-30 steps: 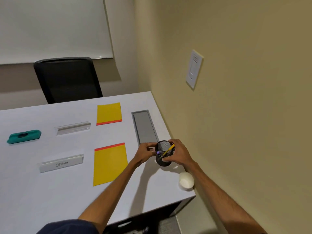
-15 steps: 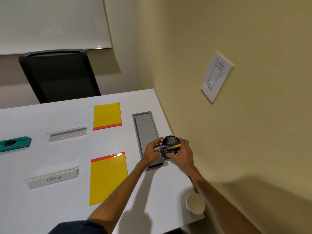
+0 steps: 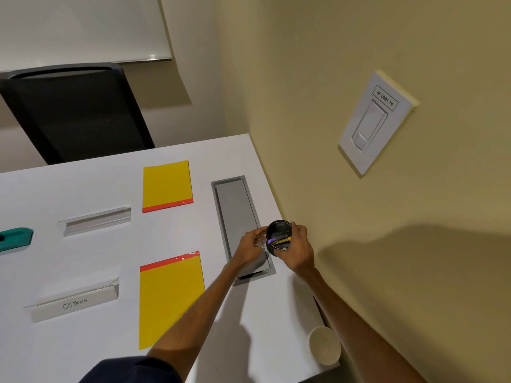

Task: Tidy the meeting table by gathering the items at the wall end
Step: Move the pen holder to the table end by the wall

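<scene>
A black mesh pen cup (image 3: 278, 231) with a yellow pencil and a purple pen inside is held between both my hands near the wall side of the white table (image 3: 110, 341). My right hand (image 3: 297, 251) wraps its wall side and my left hand (image 3: 249, 248) grips its other side, over the grey cable hatch (image 3: 235, 211). Two yellow notepads lie on the table, one far (image 3: 166, 186) and one near (image 3: 169, 297). Two clear name holders, one blank (image 3: 95, 221) and one reading "OSTRICH" (image 3: 73, 304), lie to the left. A white paper cup (image 3: 325, 345) stands at the near right corner.
A teal eraser (image 3: 15, 239) lies at the left edge. A black office chair (image 3: 74, 111) stands behind the table under a whiteboard (image 3: 83, 26). The yellow wall with a light switch (image 3: 370, 123) runs along the table's right edge.
Both hands carried the pen cup away from the paper cup, further along the wall side and partly over the cable hatch. The view has shifted forward with them.
</scene>
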Demonstrator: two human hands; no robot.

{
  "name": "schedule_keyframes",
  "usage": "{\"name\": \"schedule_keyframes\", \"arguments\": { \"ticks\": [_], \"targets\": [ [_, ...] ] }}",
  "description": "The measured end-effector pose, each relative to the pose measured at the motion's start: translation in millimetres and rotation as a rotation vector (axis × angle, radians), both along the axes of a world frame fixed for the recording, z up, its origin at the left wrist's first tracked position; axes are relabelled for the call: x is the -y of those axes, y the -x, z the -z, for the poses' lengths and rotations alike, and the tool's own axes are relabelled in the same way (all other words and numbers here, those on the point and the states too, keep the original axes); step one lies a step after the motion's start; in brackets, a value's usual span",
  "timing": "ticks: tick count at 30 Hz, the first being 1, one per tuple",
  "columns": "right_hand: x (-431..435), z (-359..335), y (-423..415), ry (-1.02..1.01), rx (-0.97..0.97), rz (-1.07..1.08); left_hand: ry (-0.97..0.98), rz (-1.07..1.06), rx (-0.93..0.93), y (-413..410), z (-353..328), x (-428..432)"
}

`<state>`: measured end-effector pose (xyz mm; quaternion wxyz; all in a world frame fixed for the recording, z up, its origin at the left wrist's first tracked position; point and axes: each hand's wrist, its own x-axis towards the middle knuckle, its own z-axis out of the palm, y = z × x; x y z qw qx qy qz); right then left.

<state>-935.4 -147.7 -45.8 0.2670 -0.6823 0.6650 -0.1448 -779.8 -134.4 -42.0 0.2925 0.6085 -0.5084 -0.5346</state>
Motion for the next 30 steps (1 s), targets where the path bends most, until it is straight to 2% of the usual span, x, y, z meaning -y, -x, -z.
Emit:
{"name": "schedule_keyframes", "arguments": {
  "ticks": [7,12,21,30],
  "targets": [
    [3,11,-3,0.098,0.039,0.014,-0.026,-0.01,-0.005,3,6,9],
    [4,16,-4,0.076,0.126,0.046,-0.027,-0.036,-0.026,4,10,12],
    [11,12,2,-0.005,-0.26,-0.047,-0.005,-0.046,-0.017,6,11,8],
    [-1,-1,3,0.037,-0.249,-0.067,0.041,-0.206,0.051,9,11,-12]
  ]
}}
